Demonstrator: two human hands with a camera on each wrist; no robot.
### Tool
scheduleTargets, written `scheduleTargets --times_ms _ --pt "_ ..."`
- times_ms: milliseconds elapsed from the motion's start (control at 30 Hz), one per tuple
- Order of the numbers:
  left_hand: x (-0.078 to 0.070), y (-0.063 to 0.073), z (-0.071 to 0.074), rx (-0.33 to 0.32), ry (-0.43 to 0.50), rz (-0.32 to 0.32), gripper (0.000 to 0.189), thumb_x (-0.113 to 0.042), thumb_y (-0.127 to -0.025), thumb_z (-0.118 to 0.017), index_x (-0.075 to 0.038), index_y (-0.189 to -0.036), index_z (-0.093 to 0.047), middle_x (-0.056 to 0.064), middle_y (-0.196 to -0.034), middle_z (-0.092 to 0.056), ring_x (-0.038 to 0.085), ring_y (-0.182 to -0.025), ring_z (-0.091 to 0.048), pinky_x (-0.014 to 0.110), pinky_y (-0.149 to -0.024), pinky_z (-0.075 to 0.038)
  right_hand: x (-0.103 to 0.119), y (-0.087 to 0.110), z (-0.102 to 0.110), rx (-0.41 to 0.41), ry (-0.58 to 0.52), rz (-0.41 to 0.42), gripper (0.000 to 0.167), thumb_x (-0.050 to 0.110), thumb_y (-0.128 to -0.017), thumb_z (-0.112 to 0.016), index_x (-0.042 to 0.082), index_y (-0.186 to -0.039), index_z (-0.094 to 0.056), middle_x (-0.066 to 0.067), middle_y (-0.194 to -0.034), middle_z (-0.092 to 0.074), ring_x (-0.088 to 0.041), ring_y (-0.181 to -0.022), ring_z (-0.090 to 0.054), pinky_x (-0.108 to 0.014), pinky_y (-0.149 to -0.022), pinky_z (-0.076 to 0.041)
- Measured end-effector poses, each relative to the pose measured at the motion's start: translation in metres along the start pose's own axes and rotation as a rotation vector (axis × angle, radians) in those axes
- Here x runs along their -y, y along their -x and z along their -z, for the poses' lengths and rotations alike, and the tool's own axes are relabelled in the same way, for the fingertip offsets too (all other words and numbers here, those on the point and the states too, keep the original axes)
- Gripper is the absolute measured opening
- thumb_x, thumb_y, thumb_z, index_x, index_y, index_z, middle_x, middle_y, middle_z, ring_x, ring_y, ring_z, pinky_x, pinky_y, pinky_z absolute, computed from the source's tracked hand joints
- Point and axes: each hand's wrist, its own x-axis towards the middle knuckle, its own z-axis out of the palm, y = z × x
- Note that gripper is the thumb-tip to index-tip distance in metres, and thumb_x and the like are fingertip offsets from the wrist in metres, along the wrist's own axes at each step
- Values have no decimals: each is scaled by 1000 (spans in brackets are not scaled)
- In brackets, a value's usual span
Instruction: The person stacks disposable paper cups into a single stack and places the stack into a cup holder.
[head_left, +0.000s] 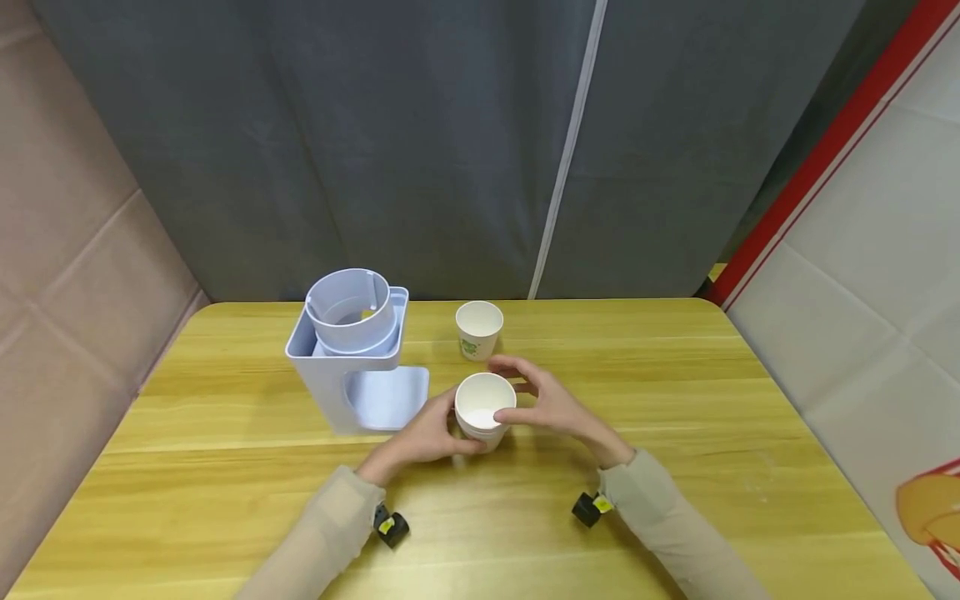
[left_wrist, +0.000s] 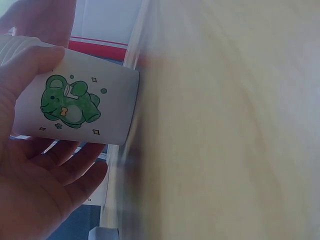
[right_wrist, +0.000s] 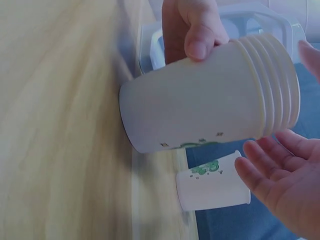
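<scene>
A stack of several nested white paper cups [head_left: 474, 400] stands near the middle of the table. My left hand [head_left: 429, 432] grips it from the left, thumb on the near side and fingers round the far side. A green cartoon animal is printed on the outer cup, plain in the left wrist view. At the upper rims my right hand [head_left: 551, 406] is spread, thumb and fingers on either side of the stack, fingertips close to the rims [right_wrist: 267, 85]. Behind the stack, a single paper cup [head_left: 480, 327] with a green print stands upright.
To the left stands a pale blue plastic holder [head_left: 324, 387] with a round ring [head_left: 351, 333] on top and a flat base tray [head_left: 390, 396]. A dark grey curtain [head_left: 420, 150] hangs behind the wooden table [head_left: 675, 500]. Pale panels flank both sides.
</scene>
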Motion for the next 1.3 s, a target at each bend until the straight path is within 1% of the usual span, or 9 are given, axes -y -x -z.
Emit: scheduleTargets --times_ms 200,267,433,700,767,900,1000,1133,1300 --pt "-1 0 0 -6 -11 -2 76 -13 -67 -84 1 -130 -46 14 -121 -58 26 -110 -55 40 -95 -44 0 -2 9 -46 -43 -1 62 5 -82 -70 -9 -134 -39 -27 -132 -46 -48 -120 -42 -59 -97 -37" --pt "-2 0 0 -6 -8 -2 76 -13 -67 -84 1 -131 -45 14 -122 -57 27 -111 -54 40 -96 -44 -1 -3 12 -70 -41 -8 60 4 -83 -68 -8 -134 -39 -27 -131 -46 -48 -120 -42 -60 -96 -37" --pt "-1 0 -1 -6 4 -4 76 -12 -66 -84 1 -131 -46 14 -122 -57 27 -112 -54 41 -96 -44 -6 -7 19 -127 -17 -22 59 -2 -83 -66 -9 -134 -39 -26 -130 -47 -43 -120 -44 -57 -97 -38" --pt "-2 0 -2 -8 6 18 77 -10 -65 -84 1 -131 -45 14 -123 -57 27 -113 -53 39 -97 -43 -15 -18 28 -200 -43 -44 60 -8 -80 -66 -11 -133 -38 -28 -131 -45 -42 -120 -43 -59 -98 -35" --pt "-4 0 -2 -11 4 16 77 -8 -66 -84 3 -131 -45 16 -123 -57 28 -113 -53 40 -97 -43 -17 -21 30 -215 -27 -49 60 -7 -80 -66 -10 -133 -39 -27 -132 -46 -40 -120 -44 -58 -98 -36" --pt "-25 3 2 -7 -5 19 74 -1 -66 -82 8 -129 -45 21 -121 -57 33 -112 -53 42 -96 -43 -22 -29 33 -240 -8 -65 60 -5 -80 -68 -9 -133 -40 -27 -133 -44 -38 -121 -45 -56 -99 -37" --pt "-22 3 3 -2 -9 9 73 -3 -66 -82 7 -128 -45 19 -121 -57 31 -111 -54 41 -96 -44 -25 -36 34 -255 -8 -80 61 -5 -80 -69 -10 -133 -40 -28 -135 -42 -39 -122 -44 -56 -100 -36" --pt "-2 1 0 -2 -1 -7 76 -11 -66 -84 1 -131 -45 14 -122 -57 26 -112 -54 39 -96 -44 -29 -45 34 -279 -15 -91 63 -5 -80 -69 -10 -134 -38 -29 -136 -40 -41 -122 -43 -54 -101 -36" --pt "-3 1 0 2 5 1 76 -12 -66 -84 0 -131 -45 14 -123 -57 27 -112 -54 40 -97 -43 -34 -52 36 -293 -28 -99 66 -5 -80 -69 -11 -136 -34 -29 -137 -39 -42 -123 -41 -56 -101 -34"
